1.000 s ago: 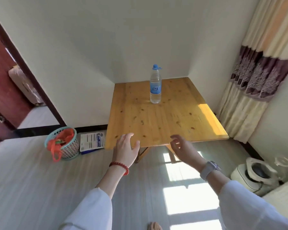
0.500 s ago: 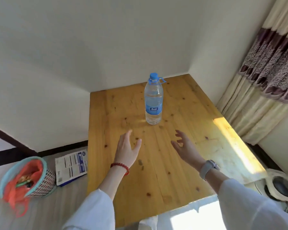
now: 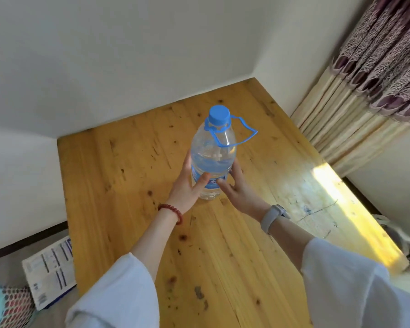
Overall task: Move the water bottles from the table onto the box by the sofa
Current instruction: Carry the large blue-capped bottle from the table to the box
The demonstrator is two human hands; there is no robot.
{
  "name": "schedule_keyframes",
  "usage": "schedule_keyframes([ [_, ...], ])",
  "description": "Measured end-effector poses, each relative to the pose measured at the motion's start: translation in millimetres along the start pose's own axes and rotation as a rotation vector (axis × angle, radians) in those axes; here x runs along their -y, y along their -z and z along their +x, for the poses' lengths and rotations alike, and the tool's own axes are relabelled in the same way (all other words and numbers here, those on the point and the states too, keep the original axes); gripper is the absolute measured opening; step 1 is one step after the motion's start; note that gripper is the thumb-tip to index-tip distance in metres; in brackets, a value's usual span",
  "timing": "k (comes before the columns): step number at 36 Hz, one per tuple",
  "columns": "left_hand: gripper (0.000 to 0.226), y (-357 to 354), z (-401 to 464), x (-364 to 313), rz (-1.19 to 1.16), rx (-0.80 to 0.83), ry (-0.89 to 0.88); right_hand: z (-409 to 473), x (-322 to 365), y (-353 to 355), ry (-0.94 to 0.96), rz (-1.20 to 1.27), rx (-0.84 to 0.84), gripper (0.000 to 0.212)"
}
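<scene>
Risk: bottle [image 3: 211, 159] is tall and looks nearly full, so I'd expect it to be heavy; with both grips low on the label it could tip at the top or slip when lifted.
Left hand [image 3: 187, 185]: curled round the bottle's left side, thumb across the label.
Right hand [image 3: 237, 188]: wrapped round the right side, thumb on the label.
Bottle: clear plastic, blue cap, blue carry loop, upright.
Place: mid-table [image 3: 128, 185], nearer the far edge.

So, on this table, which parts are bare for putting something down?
The wooden table shows bare wood left of the water bottle, up to the wall, and near the front edge between the sleeves. The sunlit right strip is bare too. Crowded only mid-table, where left hand and right hand grip the bottle.
</scene>
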State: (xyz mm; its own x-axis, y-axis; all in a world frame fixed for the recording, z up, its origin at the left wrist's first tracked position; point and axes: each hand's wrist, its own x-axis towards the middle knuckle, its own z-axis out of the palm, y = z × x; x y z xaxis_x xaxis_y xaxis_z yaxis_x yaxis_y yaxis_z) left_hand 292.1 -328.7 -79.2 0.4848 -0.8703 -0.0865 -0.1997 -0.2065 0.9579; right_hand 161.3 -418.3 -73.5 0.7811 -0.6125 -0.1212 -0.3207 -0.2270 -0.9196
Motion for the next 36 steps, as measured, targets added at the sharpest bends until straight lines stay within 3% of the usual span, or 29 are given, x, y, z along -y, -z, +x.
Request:
schedule_keyframes([
  [3,0.080,-5,9,0,-0.068,-0.048,-0.049,5,3,1,0.010,0.060,-0.007,0.058],
  [5,0.073,-7,14,-2,-0.031,-0.092,-0.042,7,4,1,0.021,0.056,-0.049,0.066],
  [11,0.047,-11,-5,-10,-0.032,-0.093,0.127,-9,7,-1,-0.106,0.058,-0.067,0.049],
  [16,0.078,-29,-44,3,-0.066,-0.027,0.316,-51,-12,-2,-0.218,0.067,0.003,0.092],
  [18,0.082,-33,-52,2,-0.060,-0.004,0.356,-64,-18,0,-0.224,0.133,0.081,0.097],
  [23,0.067,-55,-89,-11,0.028,0.125,0.329,-120,-16,14,-0.305,0.266,-0.013,0.081],
  [28,0.029,-98,-129,-28,-0.039,0.308,0.216,-187,-14,30,-0.364,0.331,-0.185,0.066],
  [32,0.080,-142,-155,-47,-0.080,0.437,0.177,-249,-16,46,-0.397,0.400,-0.353,0.058],
  [36,0.078,-194,-192,-77,-0.106,0.574,0.137,-325,-11,63,-0.400,0.439,-0.494,0.040],
])
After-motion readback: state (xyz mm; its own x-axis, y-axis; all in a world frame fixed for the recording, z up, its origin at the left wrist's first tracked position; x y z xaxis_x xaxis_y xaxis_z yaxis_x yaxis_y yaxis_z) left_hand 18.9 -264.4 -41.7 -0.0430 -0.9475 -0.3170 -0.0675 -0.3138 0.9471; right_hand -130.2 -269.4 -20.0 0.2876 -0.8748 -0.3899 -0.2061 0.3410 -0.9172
